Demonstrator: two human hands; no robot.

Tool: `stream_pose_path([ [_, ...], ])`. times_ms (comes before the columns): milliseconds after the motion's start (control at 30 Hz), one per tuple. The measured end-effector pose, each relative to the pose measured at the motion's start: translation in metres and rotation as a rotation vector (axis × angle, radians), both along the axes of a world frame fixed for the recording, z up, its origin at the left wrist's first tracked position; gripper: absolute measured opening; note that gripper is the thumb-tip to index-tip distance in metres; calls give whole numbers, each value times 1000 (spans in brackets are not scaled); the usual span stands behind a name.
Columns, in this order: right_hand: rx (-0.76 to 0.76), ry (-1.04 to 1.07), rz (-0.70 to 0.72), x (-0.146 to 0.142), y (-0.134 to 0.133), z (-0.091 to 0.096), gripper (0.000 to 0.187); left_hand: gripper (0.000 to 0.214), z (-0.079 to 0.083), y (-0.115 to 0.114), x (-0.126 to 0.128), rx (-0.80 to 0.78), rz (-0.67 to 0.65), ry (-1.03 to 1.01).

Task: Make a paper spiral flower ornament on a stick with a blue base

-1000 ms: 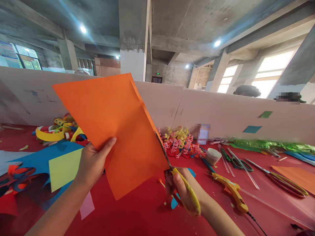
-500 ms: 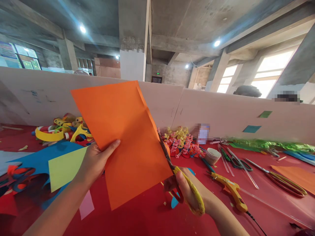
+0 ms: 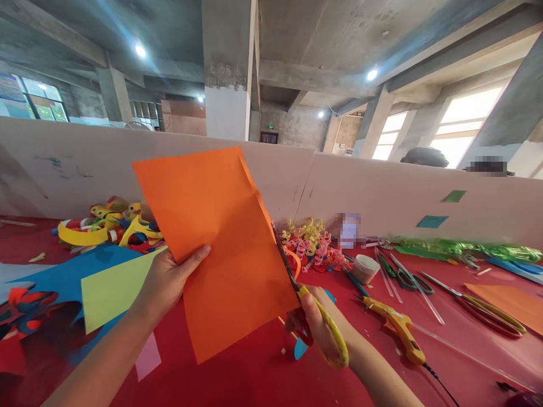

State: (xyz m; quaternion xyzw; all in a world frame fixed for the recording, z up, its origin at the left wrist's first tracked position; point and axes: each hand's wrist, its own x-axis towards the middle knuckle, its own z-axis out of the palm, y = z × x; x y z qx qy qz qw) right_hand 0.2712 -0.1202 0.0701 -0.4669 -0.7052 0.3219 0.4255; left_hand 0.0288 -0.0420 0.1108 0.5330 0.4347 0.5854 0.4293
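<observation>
Left forearm runs up from the lower left at a slant, bare, wrist straight. The left hand is raised with its back to the camera, thumb stretched flat across the near face of the orange paper sheet, fingers tucked behind it out of sight, pinching it upright. Right forearm slants in from the lower right, bare too, wrist bent a touch inward. The right hand sits lower than the left, clenched on the yellow handles of the scissors, thumb on top, fingers curled beneath, probably through the loops, though that's hard to make out. Hands near each other, not touching.
</observation>
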Motion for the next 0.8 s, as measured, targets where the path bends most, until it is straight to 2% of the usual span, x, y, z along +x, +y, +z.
stream_pose_path([
  [167, -14, 63, -47, -5, -1, -2, 66, 42, 2, -3, 1, 16, 3, -16],
  [533, 13, 42, -116, -7, -2, 3, 63, 39, 8, -7, 3, -34, 9, -125],
  [667, 27, 17, -100, -4, -2, 4, 64, 46, 11, -8, 5, -95, -29, -181],
  [800, 62, -29, -24, 2, 0, -1, 69, 49, 6, -6, 5, -41, -67, -118],
])
